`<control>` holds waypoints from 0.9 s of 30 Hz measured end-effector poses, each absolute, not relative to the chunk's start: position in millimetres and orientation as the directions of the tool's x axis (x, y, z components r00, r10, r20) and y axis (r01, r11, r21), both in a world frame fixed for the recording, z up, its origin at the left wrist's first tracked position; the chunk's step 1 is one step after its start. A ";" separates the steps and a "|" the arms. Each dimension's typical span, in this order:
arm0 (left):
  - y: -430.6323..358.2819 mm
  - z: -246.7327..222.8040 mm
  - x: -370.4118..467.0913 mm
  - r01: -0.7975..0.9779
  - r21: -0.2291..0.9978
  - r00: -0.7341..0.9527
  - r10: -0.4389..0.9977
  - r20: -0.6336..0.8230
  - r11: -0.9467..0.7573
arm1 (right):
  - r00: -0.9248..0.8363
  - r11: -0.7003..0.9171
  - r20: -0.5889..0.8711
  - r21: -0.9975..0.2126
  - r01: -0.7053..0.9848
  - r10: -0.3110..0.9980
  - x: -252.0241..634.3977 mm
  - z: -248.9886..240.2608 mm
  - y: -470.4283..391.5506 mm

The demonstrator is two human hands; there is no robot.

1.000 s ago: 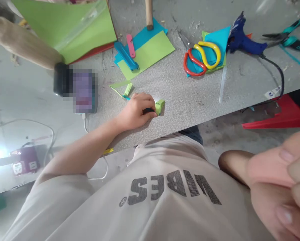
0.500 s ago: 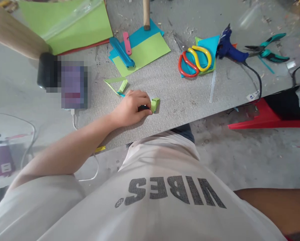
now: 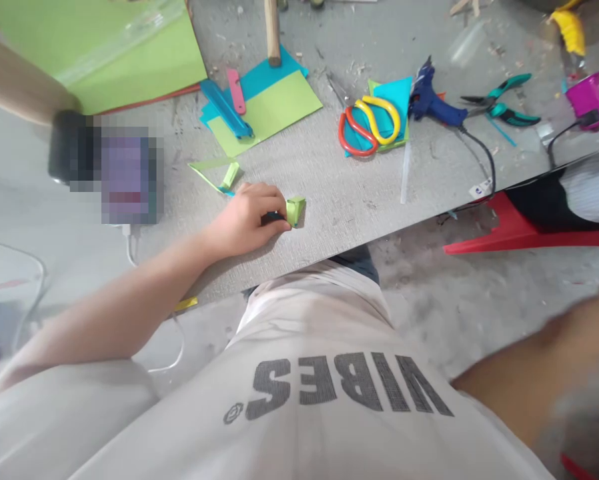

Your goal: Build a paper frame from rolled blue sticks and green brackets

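Observation:
My left hand point(image 3: 253, 219) rests on the grey tabletop, its thumb and fingers closed on a small folded piece of green paper point(image 3: 295, 211). The paper sticks out past the fingertips; the rest of it is hidden by them. Just behind that hand lie a folded green paper strip point(image 3: 230, 175) and a thin green paper frame with a bit of blue. At the lower right my right forearm point(image 3: 524, 363) is stretched out and blurred, and the hand itself is beyond the picture's edge.
Scissors point(image 3: 377, 127) lie on blue and green paper beside a blue glue gun point(image 3: 437, 100) and pliers point(image 3: 504, 100). A blue cutter point(image 3: 227, 110) rests on paper sheets. A phone point(image 3: 127, 177) sits left. A red chair point(image 3: 494, 230) stands by the table edge.
My right forearm has swung up and outward on the right. My left hand keeps its hold on the green paper. The whole view has shifted slightly to the right.

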State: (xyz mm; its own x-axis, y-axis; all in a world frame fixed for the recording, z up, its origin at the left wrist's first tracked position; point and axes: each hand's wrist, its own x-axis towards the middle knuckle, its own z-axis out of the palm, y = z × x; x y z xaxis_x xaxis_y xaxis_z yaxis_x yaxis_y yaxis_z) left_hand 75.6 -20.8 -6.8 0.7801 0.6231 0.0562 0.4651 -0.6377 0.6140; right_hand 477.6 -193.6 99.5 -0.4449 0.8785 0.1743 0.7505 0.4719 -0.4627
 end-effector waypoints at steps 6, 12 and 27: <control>-22.9 -8.1 74.3 0.445 0.609 0.786 0.612 0.086 -0.657 | -0.478 0.491 0.161 -0.489 0.721 0.863 358.2 59.2 -121.6; -26.3 -12.3 68.9 0.437 0.581 0.793 0.600 0.111 -0.686 | -0.490 0.488 0.123 -0.453 0.746 0.863 347.0 8.5 -104.1; -17.7 -3.6 61.3 0.344 0.505 0.917 0.400 0.002 -0.792 | -0.381 0.387 0.092 -0.372 0.844 0.920 347.6 -7.7 -151.9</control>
